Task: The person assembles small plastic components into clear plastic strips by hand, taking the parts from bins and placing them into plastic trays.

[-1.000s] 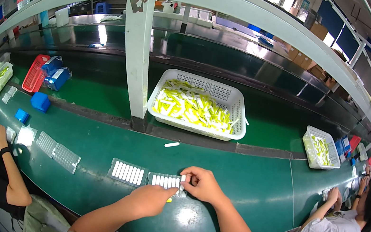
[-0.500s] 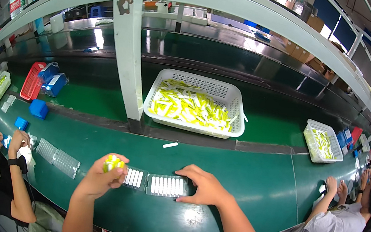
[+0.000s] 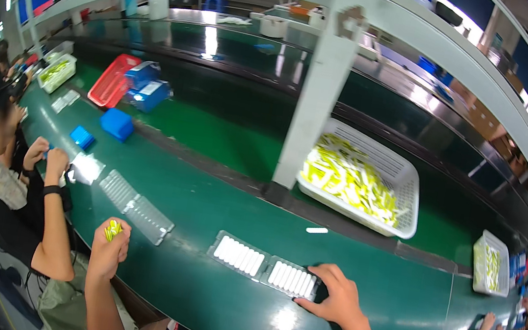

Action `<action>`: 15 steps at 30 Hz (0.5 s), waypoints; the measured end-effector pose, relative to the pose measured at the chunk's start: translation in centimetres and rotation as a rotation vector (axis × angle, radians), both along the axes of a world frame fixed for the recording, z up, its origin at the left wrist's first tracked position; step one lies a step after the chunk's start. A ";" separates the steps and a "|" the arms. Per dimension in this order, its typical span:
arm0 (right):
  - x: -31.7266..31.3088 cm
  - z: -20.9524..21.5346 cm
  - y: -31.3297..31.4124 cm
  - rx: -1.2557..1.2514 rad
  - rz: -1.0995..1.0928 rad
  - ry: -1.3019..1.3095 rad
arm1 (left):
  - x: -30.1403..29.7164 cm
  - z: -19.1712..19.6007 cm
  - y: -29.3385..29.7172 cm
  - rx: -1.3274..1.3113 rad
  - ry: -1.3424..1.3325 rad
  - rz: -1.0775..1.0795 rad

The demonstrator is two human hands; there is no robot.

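Observation:
My left hand is closed around a bunch of yellow-and-white sticks, held at the near table edge, apart from the tray. In front of me lies an unfolded clear plastic blister tray with two halves. White sticks lie side by side in both halves. My right hand grips the tray's right end, with thumb and fingers at opposite edges. One loose white stick rests on the table beyond the tray.
A white basket heaped with yellow-and-white sticks stands behind the frame post. An empty clear tray lies to the left. Farther left are blue boxes, a red basket and a co-worker. Another stick-filled basket stands right.
The view has turned to the left. My left hand has moved left, away from the tray, with the sticks still in it. My right hand has stayed at the tray's right end.

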State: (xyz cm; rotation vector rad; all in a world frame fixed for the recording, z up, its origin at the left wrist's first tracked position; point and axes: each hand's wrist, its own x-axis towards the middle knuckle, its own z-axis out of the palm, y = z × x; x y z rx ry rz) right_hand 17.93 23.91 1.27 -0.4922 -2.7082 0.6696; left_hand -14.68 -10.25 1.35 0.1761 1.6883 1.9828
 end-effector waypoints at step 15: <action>-14.7 -0.6 -4.4 0.080 0.067 0.004 | -8.4 -1.6 -0.4 -0.958 0.837 -0.067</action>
